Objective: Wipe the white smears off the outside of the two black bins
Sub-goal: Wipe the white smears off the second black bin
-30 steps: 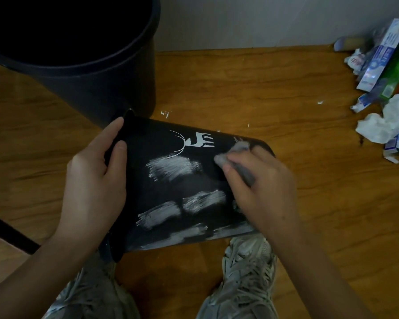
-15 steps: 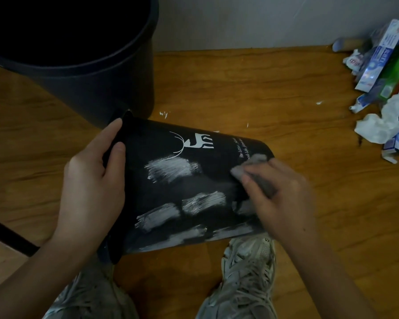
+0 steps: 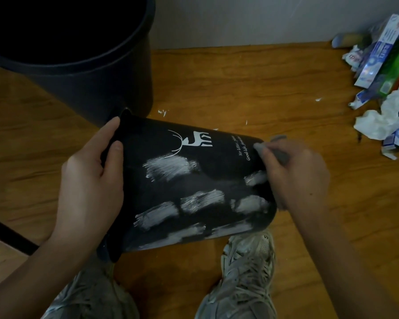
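Observation:
A small black bin (image 3: 219, 162) with a white deer print lies on its side above the wooden floor, its base to the right. Several white smears (image 3: 171, 168) streak its side. My left hand (image 3: 90, 180) grips the bin's rim at the left. My right hand (image 3: 295, 171) pinches a grey cloth (image 3: 279, 150) against the bin's base end at the right. A larger black bin (image 3: 83, 84) stands upright behind, at the upper left, its outside partly out of view.
Toothpaste boxes, tubes and crumpled white tissue (image 3: 387, 93) are piled on the floor at the right by the wall. Small white flecks (image 3: 162, 112) dot the wooden floor. My two grey sneakers (image 3: 247, 272) stand below the bin.
My right hand with the grey cloth has slid rightward along the small bin to its base end, uncovering the printed text and a smear. My left hand has kept its hold.

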Motion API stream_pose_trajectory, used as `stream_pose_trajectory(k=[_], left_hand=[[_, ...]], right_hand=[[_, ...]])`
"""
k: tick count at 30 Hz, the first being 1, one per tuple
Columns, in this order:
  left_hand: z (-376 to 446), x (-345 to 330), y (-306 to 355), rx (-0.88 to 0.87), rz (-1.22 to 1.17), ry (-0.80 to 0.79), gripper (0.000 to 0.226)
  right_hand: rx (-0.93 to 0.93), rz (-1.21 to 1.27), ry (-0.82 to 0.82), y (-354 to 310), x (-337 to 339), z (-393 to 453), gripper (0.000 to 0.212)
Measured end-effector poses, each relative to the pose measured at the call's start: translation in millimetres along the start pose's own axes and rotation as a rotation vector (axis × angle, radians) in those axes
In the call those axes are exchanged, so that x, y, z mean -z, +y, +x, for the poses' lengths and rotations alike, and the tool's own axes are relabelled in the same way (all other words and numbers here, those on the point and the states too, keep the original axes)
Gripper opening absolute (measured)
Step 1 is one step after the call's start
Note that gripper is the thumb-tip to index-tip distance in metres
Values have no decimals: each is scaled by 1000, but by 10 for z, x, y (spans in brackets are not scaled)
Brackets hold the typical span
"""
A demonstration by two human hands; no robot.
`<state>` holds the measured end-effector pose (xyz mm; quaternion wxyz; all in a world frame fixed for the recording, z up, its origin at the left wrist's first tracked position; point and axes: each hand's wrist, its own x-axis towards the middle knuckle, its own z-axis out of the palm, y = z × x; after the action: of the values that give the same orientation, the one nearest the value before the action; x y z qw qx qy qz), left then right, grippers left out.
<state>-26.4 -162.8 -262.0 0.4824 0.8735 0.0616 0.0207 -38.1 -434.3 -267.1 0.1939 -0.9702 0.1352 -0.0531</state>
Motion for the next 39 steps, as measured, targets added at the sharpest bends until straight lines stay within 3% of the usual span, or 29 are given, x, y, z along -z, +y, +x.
stream_pose_trajectory(k=[3,8,11,17,22,29,35,39], left_hand=[[14,1,15,-5,-5,13,37],[-6,-4,12,-4,-18,22,38],[-30,-2,18,5,-22,14,38],[-17,0,96,-19,13,21,37],[-17,-16,81,-27,38,24,37],[70,-49,-76,-40,32,19,37],[86,-47,-233,-50,1,17,35],[152,-74,-258,-51,-8,22,33]], right_hand=[[-31,-44,20,-38,-44,80,22],[223,39,-6,-627,-248,-100,16],[320,91,81,-662,-274,-124,19],[137,62,177,-51,-180,-188,27],[35,57,239,184,-155,-201,19],[7,54,242,192,-147,-153,20],[-5,67,37,153,-101,226,23],[102,52,109,128,-97,47,19]])
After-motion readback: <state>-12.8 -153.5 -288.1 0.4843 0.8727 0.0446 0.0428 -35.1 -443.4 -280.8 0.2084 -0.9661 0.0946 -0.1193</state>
